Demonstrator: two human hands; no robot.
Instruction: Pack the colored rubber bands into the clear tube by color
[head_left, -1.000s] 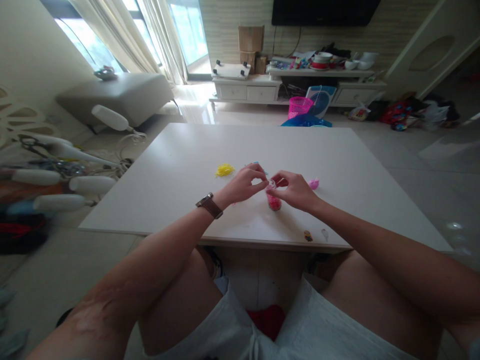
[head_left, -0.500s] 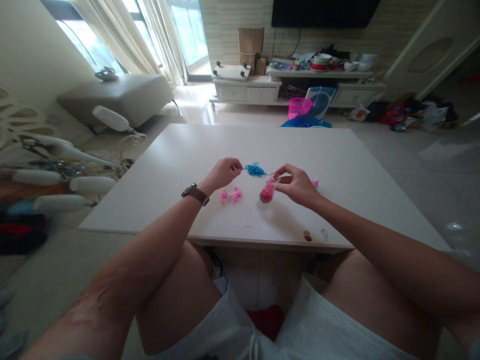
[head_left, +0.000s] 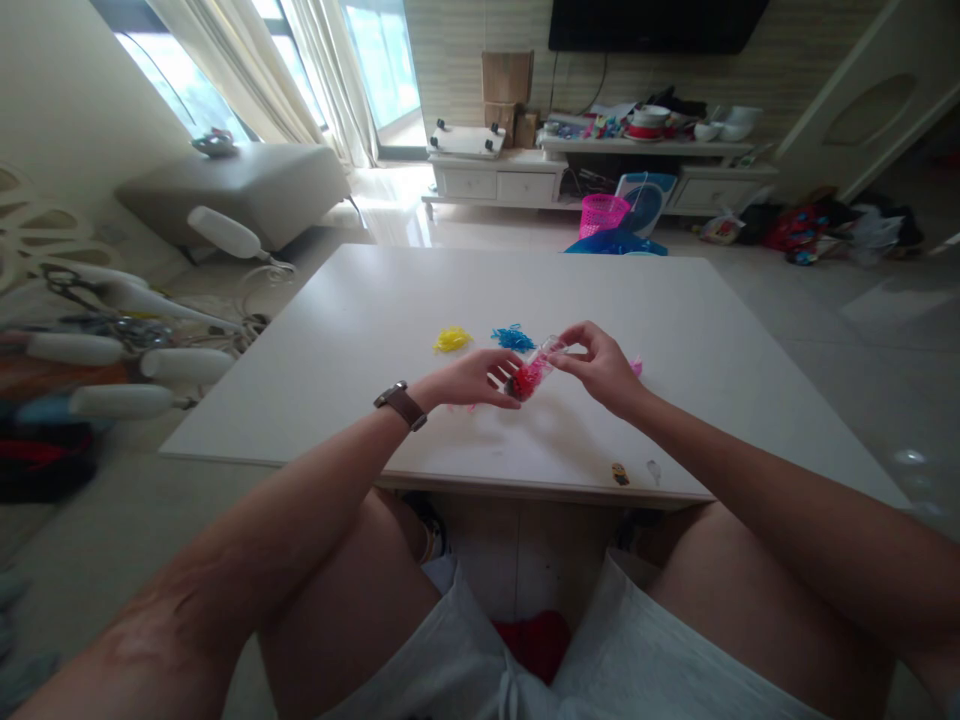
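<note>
Over a white rectangular table (head_left: 375, 300), the right hand (head_left: 602, 368) pinches the neck of a small, clear, tilted bottle (head_left: 533, 373) of red and pink pieces, its base at the left hand's (head_left: 480, 377) fingers. Farther toward the far edge lie yellow strands (head_left: 451, 340) and blue strands (head_left: 513, 338).

Far wall's got a black TV (head_left: 656, 22) hung over a long white cabinet (head_left: 529, 187), cardboard boxes (head_left: 507, 77) piled at one end, bowls (head_left: 649, 118) further along, and a hot pink basket (head_left: 602, 212) parked out front. There's a grey padded bench (head_left: 247, 185) by the cream curtains (head_left: 225, 70), and, opposite, a messy heap of bags (head_left: 802, 228) on the tiles.
</note>
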